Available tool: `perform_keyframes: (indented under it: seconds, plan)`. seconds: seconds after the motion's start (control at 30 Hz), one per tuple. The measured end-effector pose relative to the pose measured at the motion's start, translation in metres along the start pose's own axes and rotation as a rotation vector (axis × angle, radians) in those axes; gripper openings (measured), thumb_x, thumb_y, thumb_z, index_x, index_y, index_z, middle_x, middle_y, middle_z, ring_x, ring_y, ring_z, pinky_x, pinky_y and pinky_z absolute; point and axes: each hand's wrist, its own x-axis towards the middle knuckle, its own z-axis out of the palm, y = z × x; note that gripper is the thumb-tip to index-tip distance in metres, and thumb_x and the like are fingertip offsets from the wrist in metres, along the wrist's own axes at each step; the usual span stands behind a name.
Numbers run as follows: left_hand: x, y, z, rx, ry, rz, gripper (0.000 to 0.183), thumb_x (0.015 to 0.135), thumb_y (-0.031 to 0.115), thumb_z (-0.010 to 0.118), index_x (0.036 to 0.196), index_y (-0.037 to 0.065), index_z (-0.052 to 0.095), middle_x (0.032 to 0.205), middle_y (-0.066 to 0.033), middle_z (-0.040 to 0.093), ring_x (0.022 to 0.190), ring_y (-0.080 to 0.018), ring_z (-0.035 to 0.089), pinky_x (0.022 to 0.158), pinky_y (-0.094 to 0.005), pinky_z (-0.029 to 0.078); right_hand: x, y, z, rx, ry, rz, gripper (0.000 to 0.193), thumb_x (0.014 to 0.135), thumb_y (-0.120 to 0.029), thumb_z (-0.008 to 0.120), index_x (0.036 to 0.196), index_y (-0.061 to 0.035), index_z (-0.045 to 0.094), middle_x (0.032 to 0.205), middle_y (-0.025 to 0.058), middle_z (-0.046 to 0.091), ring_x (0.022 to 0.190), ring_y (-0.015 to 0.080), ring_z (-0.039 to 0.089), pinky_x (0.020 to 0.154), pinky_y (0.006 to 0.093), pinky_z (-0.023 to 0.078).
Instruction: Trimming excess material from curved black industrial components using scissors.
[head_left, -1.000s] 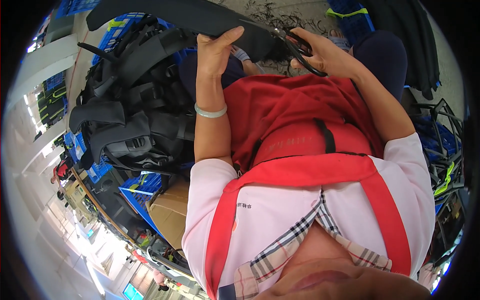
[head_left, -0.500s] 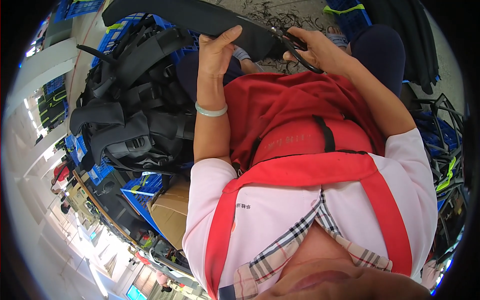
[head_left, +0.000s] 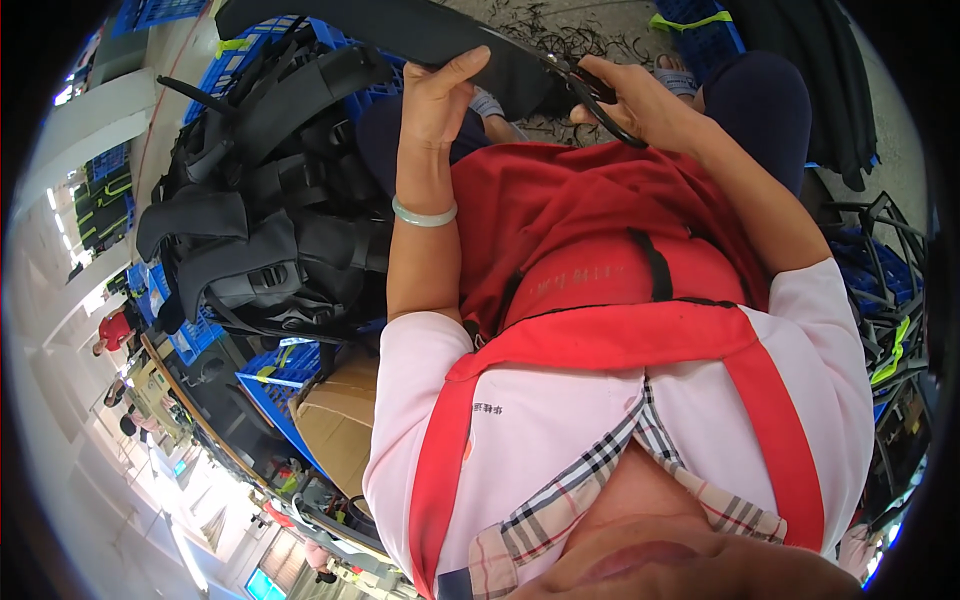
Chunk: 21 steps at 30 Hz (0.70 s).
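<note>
Compared with a second ago, both hands stay almost in the same place above the red apron (head_left: 600, 230). The left hand (head_left: 440, 95) grips the edge of a long, smooth black strap (head_left: 400, 30). The right hand (head_left: 640, 100) closes around dark scissors (head_left: 590, 85), partly hidden by its fingers.
</note>
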Motion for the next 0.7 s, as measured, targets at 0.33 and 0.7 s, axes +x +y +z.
perform_keyframes:
  seconds: [0.33, 0.7]
  plan:
    - [0.001, 0.000, -0.002, 0.032, 0.017, 0.032, 0.020, 0.075, -0.010, 0.066, 0.090, 0.004, 0.068, 0.088, -0.0052, 0.067, 0.080, -0.0155, 0.065, 0.075, -0.0269, 0.052, -0.006, -0.008, 0.000, -0.030, 0.127, -0.179, 0.049, 0.084, -0.036, 0.066, 0.110, 0.0013, 0.048, 0.078, 0.0208, 0.058, 0.067, 0.0320, 0.054, 0.063, 0.0363, 0.045]
    - [0.001, 0.000, -0.007, 0.043, 0.022, 0.059, 0.021, 0.075, -0.010, 0.067, 0.090, 0.005, 0.068, 0.088, -0.0038, 0.067, 0.082, -0.0151, 0.065, 0.076, -0.0271, 0.051, -0.001, 0.009, 0.006, 0.128, -0.005, -0.017, 0.029, 0.086, -0.016, 0.059, 0.106, 0.0007, 0.048, 0.072, 0.0189, 0.055, 0.061, 0.0319, 0.048, 0.059, 0.0366, 0.042]
